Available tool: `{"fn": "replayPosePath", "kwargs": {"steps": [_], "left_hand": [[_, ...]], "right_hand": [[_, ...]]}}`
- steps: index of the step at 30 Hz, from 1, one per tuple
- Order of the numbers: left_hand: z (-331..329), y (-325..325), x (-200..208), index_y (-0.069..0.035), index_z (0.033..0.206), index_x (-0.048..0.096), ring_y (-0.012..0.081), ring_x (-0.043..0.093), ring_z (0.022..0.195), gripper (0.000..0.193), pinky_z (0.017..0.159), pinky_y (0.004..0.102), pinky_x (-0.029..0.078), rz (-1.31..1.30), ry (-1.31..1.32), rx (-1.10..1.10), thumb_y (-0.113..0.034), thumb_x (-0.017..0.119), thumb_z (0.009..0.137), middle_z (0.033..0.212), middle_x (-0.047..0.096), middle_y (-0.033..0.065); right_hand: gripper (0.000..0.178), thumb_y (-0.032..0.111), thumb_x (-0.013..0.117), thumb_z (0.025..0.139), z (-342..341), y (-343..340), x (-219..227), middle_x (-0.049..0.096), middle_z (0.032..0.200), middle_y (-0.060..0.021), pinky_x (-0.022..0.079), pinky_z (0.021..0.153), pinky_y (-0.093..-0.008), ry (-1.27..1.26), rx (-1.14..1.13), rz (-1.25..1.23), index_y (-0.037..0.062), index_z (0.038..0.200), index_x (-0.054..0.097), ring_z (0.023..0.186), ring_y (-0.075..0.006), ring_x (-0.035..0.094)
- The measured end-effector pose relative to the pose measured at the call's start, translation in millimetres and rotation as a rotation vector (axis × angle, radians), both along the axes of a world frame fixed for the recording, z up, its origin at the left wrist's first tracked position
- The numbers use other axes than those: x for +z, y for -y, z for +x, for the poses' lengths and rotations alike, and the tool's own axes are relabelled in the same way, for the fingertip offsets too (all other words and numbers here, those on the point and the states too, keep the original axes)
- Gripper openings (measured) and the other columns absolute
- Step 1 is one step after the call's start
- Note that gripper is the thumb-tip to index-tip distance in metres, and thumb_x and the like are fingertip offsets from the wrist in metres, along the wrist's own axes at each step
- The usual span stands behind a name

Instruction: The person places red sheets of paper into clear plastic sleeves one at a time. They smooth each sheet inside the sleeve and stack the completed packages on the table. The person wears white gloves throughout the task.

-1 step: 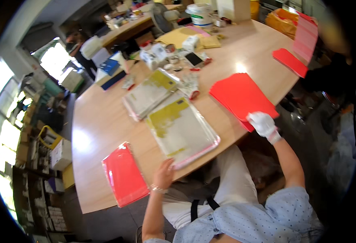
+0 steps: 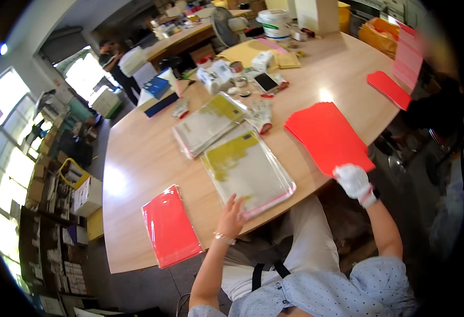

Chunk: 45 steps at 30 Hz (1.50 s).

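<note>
My bare left hand [image 2: 232, 217], with a bracelet at the wrist, is open, its fingers apart at the near left corner of a stack of clear plastic sleeves [image 2: 263, 179]. The sleeves have a pink near edge and a yellow-green patch. On the right, my right hand [image 2: 353, 182] wears a white glove and is closed on the near edge of a red sheet [image 2: 340, 150]. That sheet lies on a slightly fanned red stack; the thumb is hidden. Red sheets in a glossy clear sleeve [image 2: 171, 227] lie left of my left hand.
A second sleeve stack [image 2: 205, 124] lies beyond the first. Past it are a white glove [image 2: 261, 115], a dark-screened phone [image 2: 266, 82], rolls and small packets. A white bucket [image 2: 274, 25] stands at the back. More red sheets [image 2: 389, 89] lie near another person at the right.
My left fingers have lifted and spread at the sleeve corner. The gloved right hand has shifted slightly, and a red sheet now reaches farther over the stack's near edge. The whole view has shifted.
</note>
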<state>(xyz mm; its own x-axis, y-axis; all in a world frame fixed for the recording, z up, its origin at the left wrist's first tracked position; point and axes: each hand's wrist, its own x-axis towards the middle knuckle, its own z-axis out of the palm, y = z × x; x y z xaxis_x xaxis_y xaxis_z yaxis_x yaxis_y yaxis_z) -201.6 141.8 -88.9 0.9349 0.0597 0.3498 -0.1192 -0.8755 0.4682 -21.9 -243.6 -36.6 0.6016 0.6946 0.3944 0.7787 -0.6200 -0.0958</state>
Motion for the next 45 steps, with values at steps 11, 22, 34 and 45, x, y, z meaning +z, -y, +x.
{"fn": "replayPosePath", "kwargs": {"steps": [11,22,34,45], "left_hand": [[56,-13,-39,-0.004,0.087,0.062,0.0312,0.056,0.093,0.018,0.082,0.0418,0.048,0.277,-0.273,0.193,-0.019,0.056,0.08,0.098,0.058,0.0135],[65,-21,-37,-0.004,0.09,0.063,0.0301,0.058,0.09,0.019,0.081,0.0403,0.047,0.134,-0.215,0.074,-0.015,0.048,0.085,0.091,0.063,0.0138],[31,-29,-44,-0.005,0.097,0.059,0.034,0.056,0.097,0.017,0.084,0.0435,0.046,0.192,0.143,0.178,-0.015,0.054,0.084,0.112,0.055,0.0164],[26,-18,32,0.005,0.091,0.061,0.0184,0.065,0.063,0.021,0.054,0.0268,0.047,-0.963,-0.342,0.281,-0.014,0.054,0.087,0.075,0.064,0.0076]], "right_hand": [[0.034,0.041,0.057,0.088,-70,15,-71,0.055,0.088,-0.0028,0.047,0.069,-0.0292,-1.556,-0.527,2.074,0.0075,0.095,0.053,0.075,-0.0154,0.053],[0.015,0.009,0.044,0.087,-109,39,-22,0.053,0.076,-0.0003,0.043,0.047,-0.0251,-1.167,-0.186,1.456,0.0048,0.1,0.05,0.055,-0.0099,0.05],[0.021,0.01,0.042,0.091,-188,-15,-21,0.059,0.09,-0.0049,0.049,0.053,-0.0241,-1.906,-0.387,1.572,0.0027,0.108,0.05,0.064,-0.0129,0.057],[0.014,0.012,0.039,0.094,-198,-12,-27,0.051,0.067,-0.0007,0.039,0.045,-0.0218,-2.065,-0.359,1.687,0.0047,0.097,0.05,0.049,-0.009,0.045]]}}
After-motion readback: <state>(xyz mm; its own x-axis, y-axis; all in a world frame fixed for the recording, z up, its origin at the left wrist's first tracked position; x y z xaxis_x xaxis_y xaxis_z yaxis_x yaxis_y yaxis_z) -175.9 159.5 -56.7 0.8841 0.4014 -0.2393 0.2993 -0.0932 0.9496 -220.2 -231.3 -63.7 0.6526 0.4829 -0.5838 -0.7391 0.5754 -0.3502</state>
